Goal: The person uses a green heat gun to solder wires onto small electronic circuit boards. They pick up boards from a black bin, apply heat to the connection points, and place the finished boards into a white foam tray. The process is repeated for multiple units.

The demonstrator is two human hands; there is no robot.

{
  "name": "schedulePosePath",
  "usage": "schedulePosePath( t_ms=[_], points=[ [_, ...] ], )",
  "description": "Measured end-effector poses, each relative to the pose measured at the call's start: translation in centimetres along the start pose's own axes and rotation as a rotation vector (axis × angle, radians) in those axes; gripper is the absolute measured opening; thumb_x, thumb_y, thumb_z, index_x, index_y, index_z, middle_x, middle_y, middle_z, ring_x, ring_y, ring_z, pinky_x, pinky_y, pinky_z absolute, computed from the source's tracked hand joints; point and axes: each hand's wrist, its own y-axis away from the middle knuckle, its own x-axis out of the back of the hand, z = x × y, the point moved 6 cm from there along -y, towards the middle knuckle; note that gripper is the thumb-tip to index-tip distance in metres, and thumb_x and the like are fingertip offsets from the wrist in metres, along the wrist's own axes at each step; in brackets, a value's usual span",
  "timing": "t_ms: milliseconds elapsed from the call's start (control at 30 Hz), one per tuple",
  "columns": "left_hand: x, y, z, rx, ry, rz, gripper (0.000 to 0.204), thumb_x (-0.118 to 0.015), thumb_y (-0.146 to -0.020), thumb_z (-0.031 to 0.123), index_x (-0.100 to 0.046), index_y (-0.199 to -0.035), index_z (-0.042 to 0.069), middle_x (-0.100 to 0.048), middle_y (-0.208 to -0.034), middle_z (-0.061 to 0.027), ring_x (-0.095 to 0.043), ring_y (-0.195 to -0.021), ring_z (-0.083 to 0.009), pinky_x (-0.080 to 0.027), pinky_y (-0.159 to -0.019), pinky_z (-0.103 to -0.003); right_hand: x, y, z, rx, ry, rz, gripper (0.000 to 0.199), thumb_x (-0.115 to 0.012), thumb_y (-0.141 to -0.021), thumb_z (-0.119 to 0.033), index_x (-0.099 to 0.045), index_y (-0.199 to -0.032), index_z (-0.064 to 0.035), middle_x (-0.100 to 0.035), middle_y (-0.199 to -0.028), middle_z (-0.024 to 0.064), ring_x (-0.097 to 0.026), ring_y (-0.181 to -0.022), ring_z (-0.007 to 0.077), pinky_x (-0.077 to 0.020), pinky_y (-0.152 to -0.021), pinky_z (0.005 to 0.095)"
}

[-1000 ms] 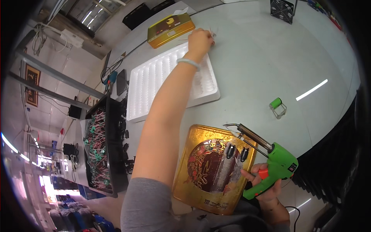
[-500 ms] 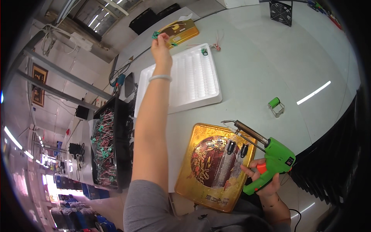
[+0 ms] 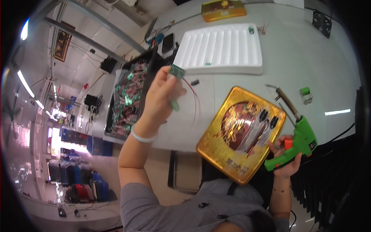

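Between the thumb and fingers of my left hand (image 3: 159, 94), a small green circuit board (image 3: 177, 71) is pinched, with thin red wires (image 3: 196, 96) trailing down from it. A second green piece (image 3: 175, 105) shows under the same hand; how it is held is hidden. My right hand (image 3: 286, 162) is wrapped round the handle of a green soldering gun (image 3: 305, 135) with an orange trigger; its metal tip points up and left. Left of the gun lies a gold tin lid (image 3: 212, 144), bearing two small black parts (image 3: 262, 115) on clear tape-like strips.
A white ridged tray (image 3: 216, 48) with small green pieces lies beyond the lid. On the left stands a black bin (image 3: 154, 63) full of wired green boards (image 3: 127, 98). A solder spool (image 3: 305, 95), a black fan (image 3: 322, 24), a phone (image 3: 168, 43) and a gold box (image 3: 223, 10) are also on the table.
My left hand has drawn back from the far side of the white tray toward me, bringing the circuit board along. The head view has shifted; my right hand still grips the soldering gun.
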Motion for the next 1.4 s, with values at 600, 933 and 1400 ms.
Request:
schedulePosePath(
  t_ms=[600,933,1400],
  points=[
    [-11.4,14.8,-10.0,0.370,0.332,-0.475,0.014,-0.054,-0.080,0.009,-0.046,-0.090,0.004,-0.049,-0.091,-0.0052,-0.050,-0.080,-0.0113,-0.041,-0.073,-0.026,-7.7,3.2,0.3,-0.261,0.605,-0.021,0.016,-0.063,-0.067,-0.001,-0.060,-0.083,0.0002,-0.049,-0.106,0.0100,-0.047,-0.099,0.0185,-0.0395,-0.082,0.0312],
    [-12.2,13.6,-8.6,0.765,0.064,-0.648,0.023,-0.050,-0.082,0.007,-0.032,-0.096,0.006,-0.050,-0.067,-0.0035,-0.049,-0.053,-0.0074,-0.040,-0.047,-0.019,-8.1,4.1,0.5,-0.364,0.956,-0.253,0.041,-0.058,-0.071,0.002,-0.043,-0.109,0.0012,-0.050,-0.101,0.0105,-0.052,-0.079,0.0132,-0.0427,-0.069,0.0256],
    [-13.8,11.1,-9.8,0.641,-0.443,-1.251,0.022,-0.048,-0.082,0.024,-0.055,-0.078,0.003,-0.052,-0.063,-0.0006,-0.044,-0.053,-0.0057,-0.036,-0.049,-0.022,-7.5,3.3,0.0,-0.344,0.931,-0.191,0.035,-0.060,-0.069,0.001,-0.047,-0.103,0.0011,-0.050,-0.103,0.0131,-0.052,-0.075,0.0126,-0.0421,-0.069,0.0245]
  ],
)
